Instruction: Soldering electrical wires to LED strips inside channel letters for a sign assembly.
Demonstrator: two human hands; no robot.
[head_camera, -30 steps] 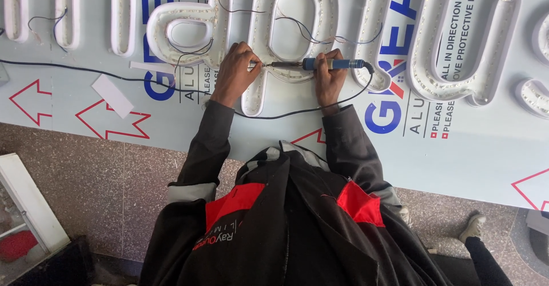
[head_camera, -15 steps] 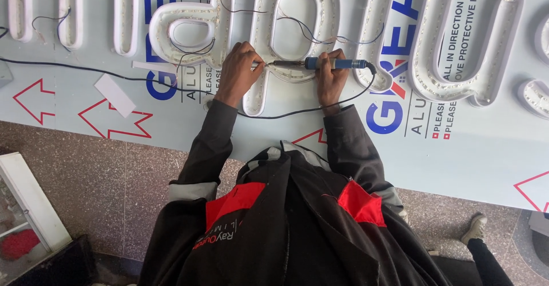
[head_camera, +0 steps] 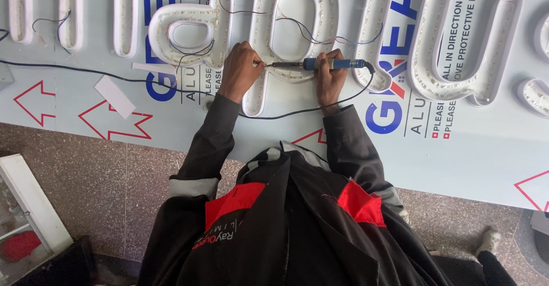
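Fingers of right hand (head_camera: 330, 74) grip soldering iron (head_camera: 320, 64); left hand (head_camera: 240, 69) prob. pinching wire.

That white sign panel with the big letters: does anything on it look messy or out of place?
Slightly. Thin loose wires straggle out of the white channel letters across the panel, and a white strip lies askew near the red arrows. Nothing looks broken or spilled.

Speckled grey-brown stone floor (head_camera: 103, 166), with a white cabinet (head_camera: 34, 206) at left.
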